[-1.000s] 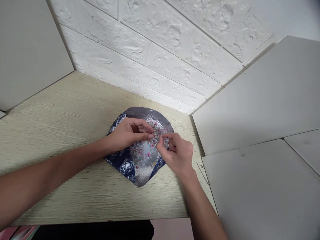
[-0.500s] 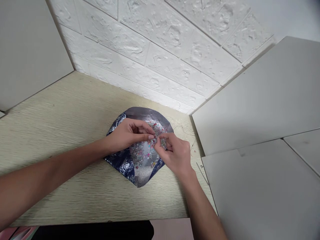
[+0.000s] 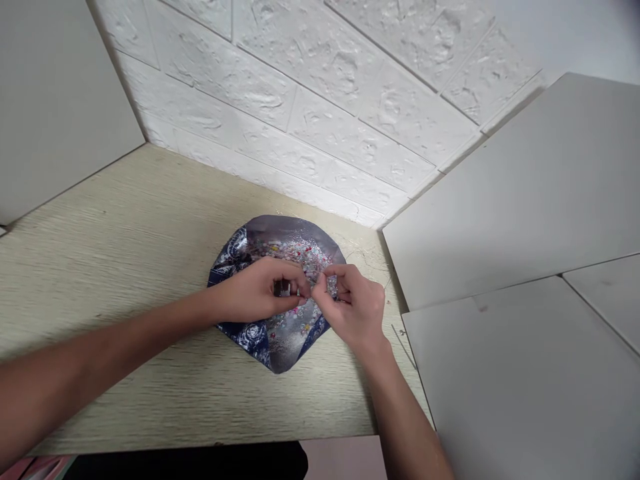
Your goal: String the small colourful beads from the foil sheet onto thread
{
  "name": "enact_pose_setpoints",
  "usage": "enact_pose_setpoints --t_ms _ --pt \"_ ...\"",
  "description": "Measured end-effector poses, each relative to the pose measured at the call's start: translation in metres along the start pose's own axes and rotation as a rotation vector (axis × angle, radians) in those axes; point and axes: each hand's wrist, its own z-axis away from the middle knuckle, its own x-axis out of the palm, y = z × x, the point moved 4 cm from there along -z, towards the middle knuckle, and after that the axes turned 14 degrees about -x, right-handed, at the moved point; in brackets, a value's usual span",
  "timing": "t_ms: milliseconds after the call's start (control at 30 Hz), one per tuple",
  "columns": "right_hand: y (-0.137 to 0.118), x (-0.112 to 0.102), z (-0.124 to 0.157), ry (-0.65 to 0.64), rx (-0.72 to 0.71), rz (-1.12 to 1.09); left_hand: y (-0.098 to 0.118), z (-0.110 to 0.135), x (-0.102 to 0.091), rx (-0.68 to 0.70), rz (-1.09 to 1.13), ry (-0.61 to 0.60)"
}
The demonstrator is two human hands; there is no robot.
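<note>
Head view: gripping a small dark piece point(image 3: 283, 288) in closed left hand point(image 3: 260, 295) fingers; pinching right hand point(image 3: 356, 308) fingers shut; hovering over beads point(image 3: 296, 252) on the foil sheet point(image 3: 280, 352); judging beads light, hard, slippery; suiting fingertip pinches.

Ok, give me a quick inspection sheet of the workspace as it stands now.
Surface: pale wood-grain desk.
Job's things: dark blue rose-print wrapper opened out, silver inside up, small coloured beads scattered on it.
Clutter: fine thread strands beside the wrapper; thin pin-like piece near the desk's right edge.
Grips: left hand and right hand both pinched shut, fingertips meeting over the beads; what they pinch is too small to tell.
Cables: nothing seen.
Surroundings: white brick-textured wall; grey boards left and right.
</note>
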Motion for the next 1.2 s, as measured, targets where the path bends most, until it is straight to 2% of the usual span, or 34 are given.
enact_pose_setpoints --t_ms 100,367,533,667,800,1200 --pt "0.0 0.0 0.0 0.004 0.003 -0.004 0.002 0.001 0.002 0.061 -0.103 -0.017" --pt "0.001 0.001 0.001 0.012 0.005 -0.01 0.003 0.0 0.001 0.062 -0.201 0.026" --pt "0.0 0.0 0.0 0.016 0.003 0.003 0.004 0.003 -0.002 0.105 -0.412 0.036" --pt "0.0 -0.001 -0.001 0.022 0.008 0.017 0.004 0.006 -0.008 0.134 -0.544 -0.103" --pt "0.0 -0.001 -0.001 0.036 -0.004 0.011 0.006 0.009 -0.012 0.12 -0.55 -0.214" --pt "0.0 0.0 -0.001 0.023 0.006 0.013 0.002 0.01 -0.001 0.105 -0.536 -0.277"
